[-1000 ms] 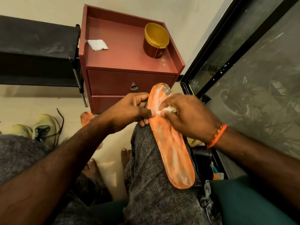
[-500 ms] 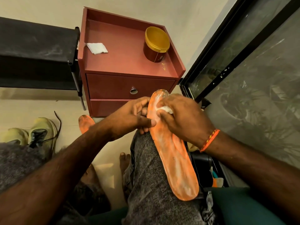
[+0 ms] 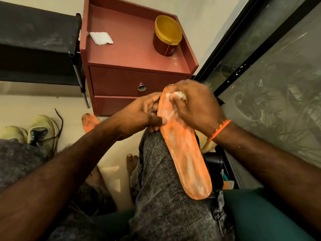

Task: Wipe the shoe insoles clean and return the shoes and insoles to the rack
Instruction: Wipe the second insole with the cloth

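An orange insole point(image 3: 184, 150), smeared white, lies lengthwise along my right thigh. My left hand point(image 3: 142, 115) grips its left edge near the toe, thumb on top. My right hand point(image 3: 196, 105) pinches a small white wipe point(image 3: 179, 94) and presses it on the insole's toe end. A second orange insole point(image 3: 89, 121) lies on the floor, partly hidden by my left forearm. A pair of pale yellow shoes point(image 3: 40, 129) with dark laces stands on the floor at the left. The black shoe rack point(image 3: 34, 40) is at the upper left.
A red bedside cabinet point(image 3: 132, 54) with a drawer stands ahead, carrying a folded white tissue point(image 3: 101, 38) and a yellow-lidded jar point(image 3: 166, 35). A dark-framed glass door point(image 3: 260, 75) runs along the right. Bare feet rest on the pale floor below.
My right hand slid the wipe up the insole from near its middle to the toe end. The left hand kept its grip on the edge.
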